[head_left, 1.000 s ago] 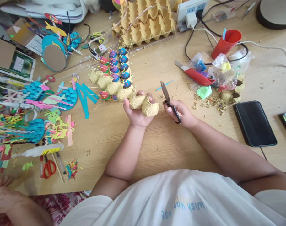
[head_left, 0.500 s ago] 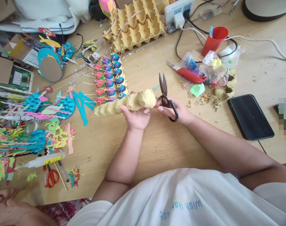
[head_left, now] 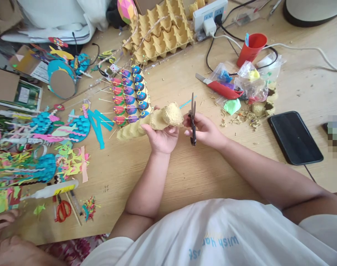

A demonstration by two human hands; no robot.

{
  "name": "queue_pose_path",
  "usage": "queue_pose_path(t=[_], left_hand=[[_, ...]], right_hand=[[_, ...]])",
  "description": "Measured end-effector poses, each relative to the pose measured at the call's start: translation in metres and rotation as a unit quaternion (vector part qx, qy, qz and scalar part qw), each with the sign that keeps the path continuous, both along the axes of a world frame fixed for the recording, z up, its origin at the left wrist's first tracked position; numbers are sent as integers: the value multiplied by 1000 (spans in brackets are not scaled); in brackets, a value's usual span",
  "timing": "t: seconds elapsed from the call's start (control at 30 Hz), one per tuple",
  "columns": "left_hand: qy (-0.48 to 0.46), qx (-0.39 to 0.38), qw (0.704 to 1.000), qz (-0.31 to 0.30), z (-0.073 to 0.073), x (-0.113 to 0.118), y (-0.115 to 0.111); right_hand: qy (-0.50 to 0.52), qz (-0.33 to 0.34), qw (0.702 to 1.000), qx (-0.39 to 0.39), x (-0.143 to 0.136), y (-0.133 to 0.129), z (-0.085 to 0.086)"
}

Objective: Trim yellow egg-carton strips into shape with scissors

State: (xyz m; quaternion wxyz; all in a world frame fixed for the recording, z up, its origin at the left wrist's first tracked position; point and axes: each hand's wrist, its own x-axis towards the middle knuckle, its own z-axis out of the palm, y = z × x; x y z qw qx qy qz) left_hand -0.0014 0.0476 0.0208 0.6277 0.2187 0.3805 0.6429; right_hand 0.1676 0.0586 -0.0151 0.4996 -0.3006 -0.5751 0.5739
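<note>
In my left hand is a plain yellowish strip of egg-carton cups, raised above the table and pointing left, its thick rounded cup at the right end. My right hand has its fingers in the handles of dark scissors. The blades point up, seen nearly edge-on, just right of the strip and apart from it. Behind the strip stand rows of painted cups in red, purple and blue, with pins stuck in them.
Unpainted egg trays, a power strip and a red cup are at the back. A red-handled knife, bagged clay and a phone lie right. Paper crafts fill the left, near another person's hand.
The scissors in my right hand have turned from a broad, slightly open view to nearly edge-on. The strip's left end has shifted slightly right and down.
</note>
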Motion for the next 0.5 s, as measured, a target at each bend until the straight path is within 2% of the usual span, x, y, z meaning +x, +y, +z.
queue_pose_path(t=[0.1,0.23,0.5], left_hand=[[21,17,999,-20,-6,2,-2],[70,36,996,-44,-14,7,-5],[119,136,972,-152,-24,5,-4]], right_hand=[[92,51,992,-71,1,0,3],[155,80,977,-125,3,1,6],[261,109,947,-154,3,7,10]])
